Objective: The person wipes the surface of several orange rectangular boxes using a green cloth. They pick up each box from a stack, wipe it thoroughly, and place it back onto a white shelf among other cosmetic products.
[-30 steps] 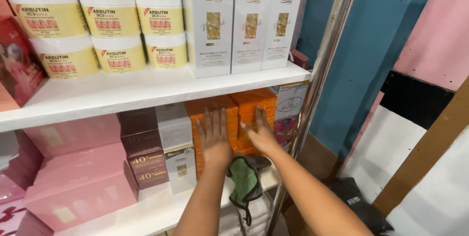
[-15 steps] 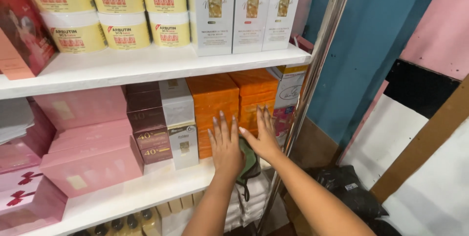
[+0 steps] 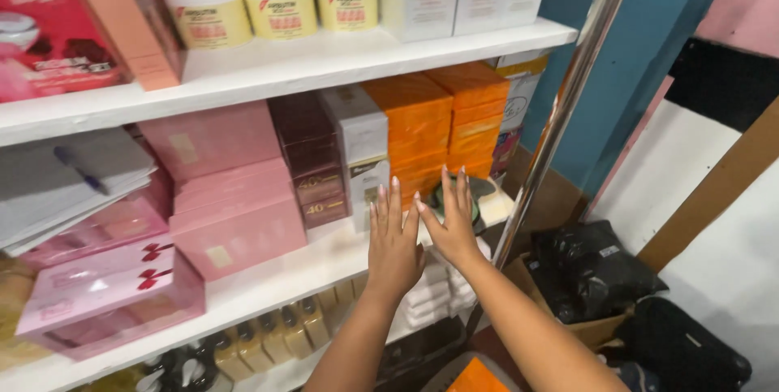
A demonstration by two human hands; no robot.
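Both your hands are flat and open, gripping nothing; green cloth [image 3: 462, 197] sits just past your right hand [image 3: 446, 226] fingertips, left hand [image 3: 395, 242] a bit farther off.

Two hands are showing, the left hand [image 3: 395, 239] and the right hand [image 3: 449, 223], both lying flat with fingers spread before the middle shelf [image 3: 268, 278]. On that shelf, two stacks of orange boxes [image 3: 442, 120] are standing beside one green cloth [image 3: 456, 195]. Left of them, one white box [image 3: 363, 148] and one stack of maroon boxes [image 3: 312, 161] are standing. Above the shelf, three yellow-labelled tubs [image 3: 280, 9] are showing whole.
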